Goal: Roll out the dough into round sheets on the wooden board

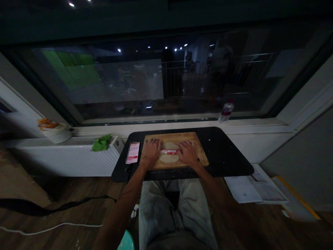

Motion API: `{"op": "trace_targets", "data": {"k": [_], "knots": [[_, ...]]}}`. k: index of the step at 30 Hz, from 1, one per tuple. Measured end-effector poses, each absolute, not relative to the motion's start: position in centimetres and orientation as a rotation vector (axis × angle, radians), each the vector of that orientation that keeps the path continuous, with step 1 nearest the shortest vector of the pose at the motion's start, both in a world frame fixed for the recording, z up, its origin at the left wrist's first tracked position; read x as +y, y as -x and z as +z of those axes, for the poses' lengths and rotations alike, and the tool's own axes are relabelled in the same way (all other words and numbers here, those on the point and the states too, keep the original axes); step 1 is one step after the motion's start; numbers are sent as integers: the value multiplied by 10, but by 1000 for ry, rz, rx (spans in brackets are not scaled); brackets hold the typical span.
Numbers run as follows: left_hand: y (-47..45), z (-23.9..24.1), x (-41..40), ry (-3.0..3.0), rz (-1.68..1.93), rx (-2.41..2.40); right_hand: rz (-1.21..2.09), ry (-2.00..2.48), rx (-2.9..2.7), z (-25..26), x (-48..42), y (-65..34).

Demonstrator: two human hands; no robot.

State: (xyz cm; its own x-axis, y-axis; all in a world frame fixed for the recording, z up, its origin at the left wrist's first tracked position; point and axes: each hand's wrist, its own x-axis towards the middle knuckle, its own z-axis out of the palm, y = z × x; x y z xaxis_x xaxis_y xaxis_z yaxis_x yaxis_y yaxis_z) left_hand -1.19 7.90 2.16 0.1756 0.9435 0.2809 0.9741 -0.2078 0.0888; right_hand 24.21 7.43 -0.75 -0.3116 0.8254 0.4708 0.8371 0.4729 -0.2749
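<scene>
A round, flat sheet of pale dough [168, 159] lies on a wooden cutting board [202, 152]. Across the dough's middle runs a narrow red-and-white printed roller [168, 151], lying level from left to right. My left hand [153, 150] covers the roller's left end, fingers bent over it and pointing away from me. Over the right end, my right hand [187, 151] is placed the same way. Both palms hide the roller's ends, so its full length and the exact grip cannot be seen.
The board rests on a small black table [223, 156]; a phone [133, 152] with a lit screen lies at its left. A plastic bottle [226, 111] stands on the windowsill. Green cloth [101, 142] and a white tub [57, 133] sit on the radiator [78, 160].
</scene>
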Motion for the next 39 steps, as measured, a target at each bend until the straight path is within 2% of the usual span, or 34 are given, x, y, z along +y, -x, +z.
{"op": "trace_targets", "data": {"k": [5,11,18,25,36,39], "knots": [[5,27,84,2142,-701,-1989,14,1245,-2285,-7,65,-246],[-8,-1,48,1632,-1056,-2416,-25,1286,-2278,-12,68,-242],[-61,-14,18,2090,-803,-2216,-127,1584,-2016,-16,78,-242],[-90,-13,25,2167,-467,-2192,-151,1647,-1977,-16,76,-243],[1,6,53,2752,-169,-1794,-130,1673,-1967,-13,74,-240],[27,0,56,2640,-295,-1942,-123,1679,-1956,-14,74,-240]]}}
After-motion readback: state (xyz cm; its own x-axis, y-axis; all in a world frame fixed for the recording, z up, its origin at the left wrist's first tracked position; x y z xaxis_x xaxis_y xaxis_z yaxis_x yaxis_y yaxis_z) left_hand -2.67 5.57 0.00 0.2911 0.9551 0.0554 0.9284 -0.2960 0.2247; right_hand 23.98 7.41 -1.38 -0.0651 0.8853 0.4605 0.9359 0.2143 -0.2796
